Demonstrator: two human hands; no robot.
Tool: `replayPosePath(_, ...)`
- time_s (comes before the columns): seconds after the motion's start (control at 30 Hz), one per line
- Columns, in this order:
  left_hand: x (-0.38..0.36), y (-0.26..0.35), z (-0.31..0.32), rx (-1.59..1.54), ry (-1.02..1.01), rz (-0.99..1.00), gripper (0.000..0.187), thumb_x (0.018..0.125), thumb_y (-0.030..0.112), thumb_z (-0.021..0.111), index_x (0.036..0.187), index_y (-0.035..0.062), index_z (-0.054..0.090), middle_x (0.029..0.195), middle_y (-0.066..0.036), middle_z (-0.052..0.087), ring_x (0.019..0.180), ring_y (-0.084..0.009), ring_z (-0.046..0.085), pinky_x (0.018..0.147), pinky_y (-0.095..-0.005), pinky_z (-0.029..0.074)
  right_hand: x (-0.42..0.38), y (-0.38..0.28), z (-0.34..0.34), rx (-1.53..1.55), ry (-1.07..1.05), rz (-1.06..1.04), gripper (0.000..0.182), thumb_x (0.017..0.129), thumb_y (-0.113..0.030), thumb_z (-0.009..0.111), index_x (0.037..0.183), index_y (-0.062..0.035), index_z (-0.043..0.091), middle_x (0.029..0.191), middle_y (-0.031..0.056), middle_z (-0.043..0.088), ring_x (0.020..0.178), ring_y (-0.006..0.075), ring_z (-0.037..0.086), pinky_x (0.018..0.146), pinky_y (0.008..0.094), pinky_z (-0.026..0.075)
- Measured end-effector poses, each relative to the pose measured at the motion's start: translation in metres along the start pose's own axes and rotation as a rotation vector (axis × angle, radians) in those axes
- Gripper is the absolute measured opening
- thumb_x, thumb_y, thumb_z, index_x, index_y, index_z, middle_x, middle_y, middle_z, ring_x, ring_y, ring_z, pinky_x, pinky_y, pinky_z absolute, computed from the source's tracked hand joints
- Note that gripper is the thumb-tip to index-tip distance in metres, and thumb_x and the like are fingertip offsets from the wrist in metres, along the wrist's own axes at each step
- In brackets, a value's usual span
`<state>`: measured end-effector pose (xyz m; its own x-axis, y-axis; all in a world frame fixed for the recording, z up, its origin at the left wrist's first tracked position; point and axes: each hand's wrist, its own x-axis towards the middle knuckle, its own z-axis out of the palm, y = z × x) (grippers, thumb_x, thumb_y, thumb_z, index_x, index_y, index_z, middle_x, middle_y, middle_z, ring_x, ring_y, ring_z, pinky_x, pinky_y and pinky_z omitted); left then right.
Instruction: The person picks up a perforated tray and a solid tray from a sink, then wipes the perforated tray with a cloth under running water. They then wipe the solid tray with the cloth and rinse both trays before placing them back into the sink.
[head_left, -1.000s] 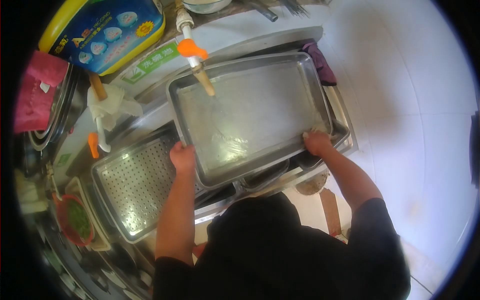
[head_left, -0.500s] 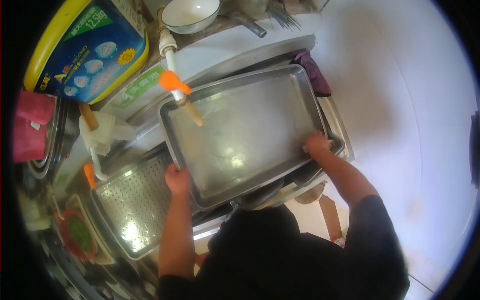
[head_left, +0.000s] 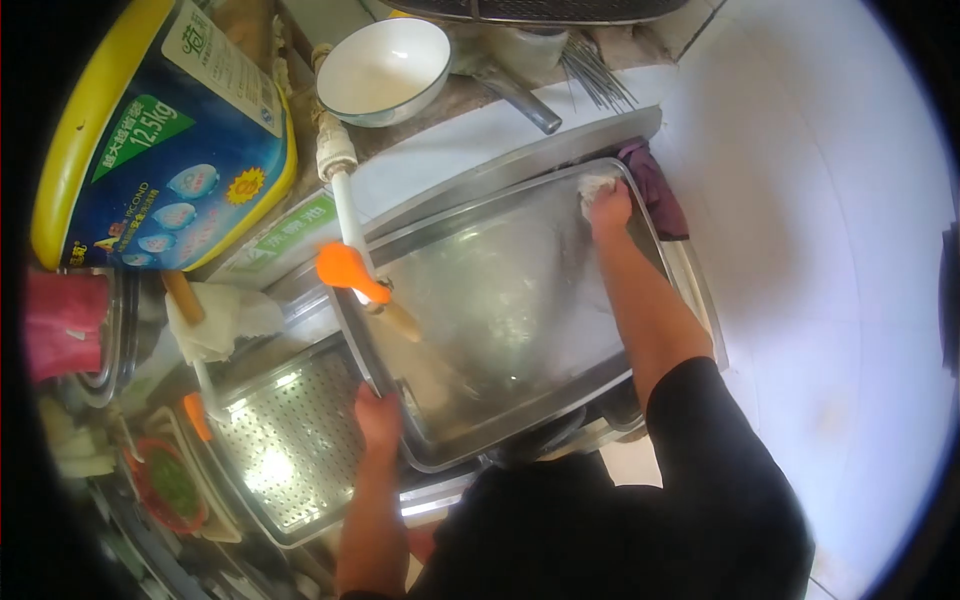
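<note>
A large rectangular metal tray (head_left: 500,290) lies tilted across the sink in front of me. My left hand (head_left: 378,418) is closed on the tray's left rim, near its lower left corner. At the far right corner, my right hand (head_left: 608,208) presses a pale cloth (head_left: 597,187) against the inside of the tray. The fingers are partly hidden by the cloth and by the hand itself. A white tap with an orange handle (head_left: 352,272) reaches over the tray's left side.
A perforated metal tray (head_left: 300,430) rests to the left. Behind stand a big blue and yellow detergent jug (head_left: 170,150) and a white bowl (head_left: 385,72) on the ledge. A purple cloth (head_left: 652,190) hangs by the right wall. A red basket (head_left: 170,487) sits lower left.
My right hand has moved with the cloth from the tray's near right corner up to its far right corner. My left hand keeps its hold on the rim. The whole view has shifted downward.
</note>
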<state>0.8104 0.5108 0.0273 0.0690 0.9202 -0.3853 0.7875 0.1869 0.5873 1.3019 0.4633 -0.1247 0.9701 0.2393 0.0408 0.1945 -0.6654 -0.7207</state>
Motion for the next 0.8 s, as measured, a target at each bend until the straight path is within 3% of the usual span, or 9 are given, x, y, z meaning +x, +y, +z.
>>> replayPosePath(0.1,0.006,-0.032,0.011,0.019,-0.018,-0.002,0.019,0.072,0.012,0.059,0.086,-0.0012,0.06,0.077,-0.02,0.065,0.077,-0.0353,0.065,0.071,-0.0416,0.049,0.008,0.029,0.08,0.737,-0.141,0.386,0.026,0.096,-0.019,0.042,0.113,-0.0031,0.054,0.105,0.0135,0.058,0.093,0.0228,0.056,0.082,0.0357,0.045)
replayPosePath(0.2,0.0,-0.025,0.012,0.092,0.038,0.019,0.019,0.071,0.012,0.06,0.084,-0.0014,0.059,0.076,-0.021,0.064,0.076,-0.0356,0.065,0.07,-0.0418,0.049,-0.105,-0.097,0.08,0.662,-0.133,0.484,0.027,0.091,-0.011,0.046,0.113,0.0036,0.051,0.113,0.0206,0.056,0.103,0.0309,0.055,0.089,0.0414,0.042)
replayPosePath(0.27,-0.001,-0.027,0.013,0.068,0.041,0.028,0.018,0.071,0.012,0.06,0.084,-0.0012,0.059,0.076,-0.021,0.064,0.075,-0.0356,0.065,0.07,-0.042,0.049,-0.165,-0.128,0.1,0.206,-0.176,0.171,0.029,0.089,-0.01,0.046,0.113,0.0067,0.051,0.118,0.0235,0.053,0.109,0.0322,0.053,0.095,0.0425,0.04)
replayPosePath(0.33,-0.003,-0.028,0.013,0.044,0.046,0.04,0.018,0.072,0.012,0.06,0.083,-0.001,0.059,0.075,-0.021,0.064,0.075,-0.0356,0.065,0.07,-0.0421,0.049,-0.176,-0.146,0.093,0.295,-0.27,0.243,0.03,0.088,-0.01,0.047,0.114,0.0043,0.051,0.116,0.0212,0.055,0.107,0.0311,0.053,0.092,0.0421,0.041)
replayPosePath(0.43,-0.003,-0.025,0.011,0.01,0.055,0.053,0.017,0.072,0.012,0.059,0.084,-0.0007,0.06,0.076,-0.02,0.064,0.076,-0.0359,0.065,0.069,-0.042,0.049,-0.133,-0.119,0.09,0.576,-0.31,0.485,0.035,0.092,-0.013,0.046,0.119,0.0095,0.048,0.119,0.0241,0.054,0.112,0.035,0.053,0.099,0.0416,0.04)
replayPosePath(0.57,-0.007,-0.016,0.01,-0.025,0.037,-0.002,0.018,0.073,0.011,0.058,0.085,-0.0009,0.06,0.076,-0.02,0.065,0.076,-0.0351,0.065,0.069,-0.0416,0.049,-0.004,-0.052,0.047,1.081,-0.121,0.687,0.038,0.094,-0.025,0.048,0.125,-0.0027,0.049,0.118,0.0148,0.055,0.106,0.0252,0.056,0.089,0.0426,0.048)
replayPosePath(0.67,-0.007,-0.016,0.01,-0.06,0.026,-0.026,0.018,0.072,0.011,0.057,0.086,-0.0012,0.06,0.076,-0.021,0.065,0.076,-0.0357,0.065,0.069,-0.0415,0.049,0.012,-0.077,0.029,0.888,0.014,0.803,0.039,0.093,-0.029,0.048,0.123,-0.0039,0.051,0.114,0.0122,0.058,0.102,0.0256,0.058,0.083,0.0426,0.05)
replayPosePath(0.7,-0.006,-0.018,0.012,-0.036,0.022,-0.024,0.018,0.072,0.01,0.056,0.086,-0.0014,0.06,0.076,-0.021,0.065,0.076,-0.0363,0.065,0.069,-0.0415,0.049,-0.005,-0.082,0.036,0.958,-0.194,0.813,0.033,0.099,-0.03,0.04,0.119,-0.0069,0.052,0.112,0.0058,0.057,0.103,0.0189,0.056,0.089,0.034,0.046)
replayPosePath(0.8,-0.008,-0.031,0.017,0.006,0.043,-0.004,0.017,0.072,0.01,0.055,0.084,-0.0015,0.06,0.076,-0.022,0.064,0.075,-0.0377,0.065,0.069,-0.0421,0.049,-0.05,-0.1,0.079,0.699,-0.159,0.8,0.037,0.1,-0.031,0.038,0.124,-0.0064,0.05,0.118,0.0074,0.056,0.109,0.0192,0.053,0.093,0.0322,0.043)
